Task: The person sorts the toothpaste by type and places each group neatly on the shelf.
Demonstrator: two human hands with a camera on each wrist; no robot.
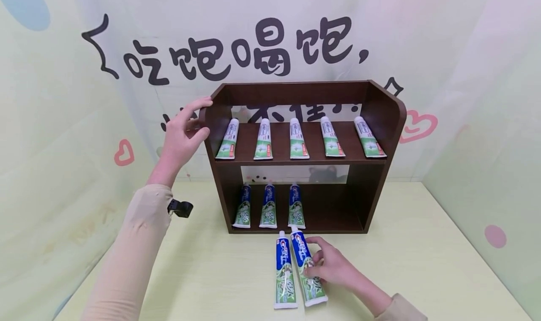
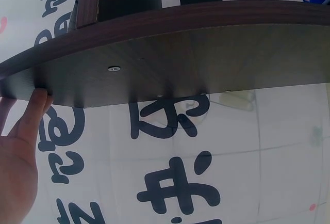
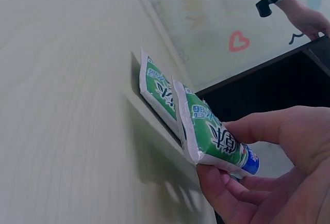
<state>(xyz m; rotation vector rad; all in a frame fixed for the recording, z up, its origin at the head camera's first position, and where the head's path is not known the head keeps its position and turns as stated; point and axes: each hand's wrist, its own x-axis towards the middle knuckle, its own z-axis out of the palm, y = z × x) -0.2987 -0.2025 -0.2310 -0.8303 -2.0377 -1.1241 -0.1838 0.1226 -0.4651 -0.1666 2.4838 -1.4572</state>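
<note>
My right hand [image 1: 331, 267] pinches a blue and green toothpaste tube [image 1: 302, 255] between thumb and fingers. Its cap points toward the shelf, and in the right wrist view the held tube [image 3: 211, 131] is tilted above the pale table. Just left of it, a matching toothpaste tube [image 1: 286, 278] lies on the table. My left hand [image 1: 181, 128] touches the upper left side of a dark brown two-tier shelf [image 1: 296, 163]; in the left wrist view its extended fingers [image 2: 36, 108] meet the outer side panel.
On the lower tier, three blue and green tubes [image 1: 269, 206] lie toward the left. Several white and green tubes [image 1: 299, 140] form a row on the upper tier. Behind the shelf hangs a printed backdrop [image 1: 203, 11] with black lettering.
</note>
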